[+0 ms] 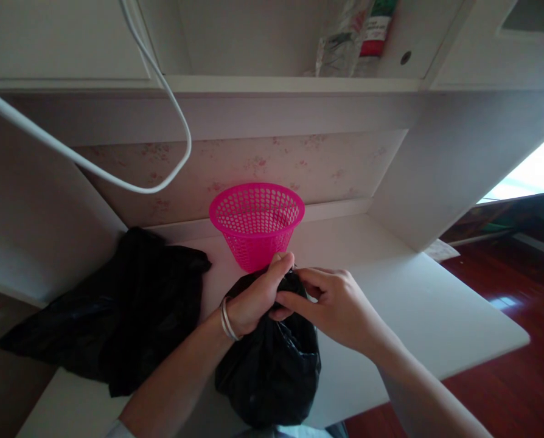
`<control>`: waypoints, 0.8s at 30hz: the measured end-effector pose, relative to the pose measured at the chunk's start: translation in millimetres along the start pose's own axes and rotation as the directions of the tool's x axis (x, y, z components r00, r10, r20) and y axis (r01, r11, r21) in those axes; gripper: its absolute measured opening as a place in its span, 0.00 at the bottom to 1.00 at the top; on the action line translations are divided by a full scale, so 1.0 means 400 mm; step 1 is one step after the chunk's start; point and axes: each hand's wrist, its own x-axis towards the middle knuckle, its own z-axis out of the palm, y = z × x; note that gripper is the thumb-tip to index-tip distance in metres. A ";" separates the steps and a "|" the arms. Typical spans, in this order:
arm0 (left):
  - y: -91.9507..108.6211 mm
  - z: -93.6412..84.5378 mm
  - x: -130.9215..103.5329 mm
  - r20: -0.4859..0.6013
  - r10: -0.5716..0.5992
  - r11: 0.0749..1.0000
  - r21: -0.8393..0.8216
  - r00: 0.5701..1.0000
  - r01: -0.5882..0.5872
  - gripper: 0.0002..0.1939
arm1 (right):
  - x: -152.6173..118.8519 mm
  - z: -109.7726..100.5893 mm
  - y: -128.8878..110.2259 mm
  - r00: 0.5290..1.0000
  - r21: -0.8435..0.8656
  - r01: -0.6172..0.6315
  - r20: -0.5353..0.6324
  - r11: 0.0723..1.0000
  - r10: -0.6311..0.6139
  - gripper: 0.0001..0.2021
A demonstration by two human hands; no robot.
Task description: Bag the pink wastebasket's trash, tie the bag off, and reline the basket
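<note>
A full-looking black plastic bag [272,377] hangs at the table's front edge, its top gathered into a neck. My left hand [263,292] is wrapped round that neck, thumb uppermost, with two pale bangles at the wrist. From the right, my right hand [331,304] pinches the gathered plastic at the top of the bag with bent fingers. Both hands meet there, and parts of the fingers are hidden. Just behind them stands a pink mesh basket [258,237], upright, its round rim facing up.
Another black plastic bag [148,310] lies crumpled on the white tabletop [418,304] at the left. A white cable [167,91] loops down at upper left. Above is an open shelf [272,84] with a clear package [340,52] and a red-and-green container [376,30].
</note>
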 end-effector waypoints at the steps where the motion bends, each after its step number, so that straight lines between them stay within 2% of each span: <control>1: -0.001 0.002 0.001 0.000 0.011 1.000 -0.001 1.000 -0.011 0.25 | 0.000 0.001 -0.002 1.000 0.042 0.016 -0.008 0.999 -0.016 0.17; 4: -0.006 -0.006 -0.002 0.026 0.087 0.996 -0.011 0.996 -0.087 0.25 | -0.002 -0.002 0.005 0.992 0.258 0.128 -0.046 0.958 -0.120 0.12; 6: -0.010 -0.021 -0.012 0.070 0.150 0.989 -0.020 0.986 -0.149 0.22 | -0.002 -0.006 0.023 0.990 0.452 0.143 -0.046 0.881 -0.137 0.10; 10: -0.010 -0.051 -0.041 0.274 0.209 0.974 0.028 0.939 -0.225 0.21 | 0.004 0.001 0.079 0.999 0.797 -0.038 0.025 0.603 0.029 0.09; 11: -0.007 -0.054 -0.047 0.335 0.201 0.967 0.081 0.921 -0.240 0.22 | 0.007 0.006 0.091 0.998 0.840 -0.057 0.026 0.539 0.065 0.09; 13: 0.004 -0.054 -0.055 0.442 0.163 0.931 0.227 0.882 -0.285 0.23 | 0.017 0.014 0.102 0.998 0.875 -0.037 0.004 0.483 0.070 0.08; 16: 0.023 -0.037 -0.059 0.502 0.108 0.829 0.432 0.858 -0.356 0.21 | 0.030 0.019 0.089 0.998 0.873 0.015 0.016 0.488 -0.059 0.08; 19: 0.041 -0.007 -0.067 0.482 0.081 0.690 0.604 0.872 -0.398 0.16 | 0.040 0.019 0.064 0.973 0.845 -0.055 0.164 0.532 -0.160 0.12; 22: 0.055 0.019 -0.089 0.416 0.084 0.513 0.761 0.906 -0.397 0.12 | 0.044 0.021 0.054 0.957 0.786 -0.148 0.267 0.600 -0.113 0.14; 24: 0.057 0.025 -0.107 0.366 0.109 0.390 0.840 0.924 -0.378 0.14 | 0.047 0.025 0.056 0.965 0.763 -0.173 0.257 0.623 -0.047 0.15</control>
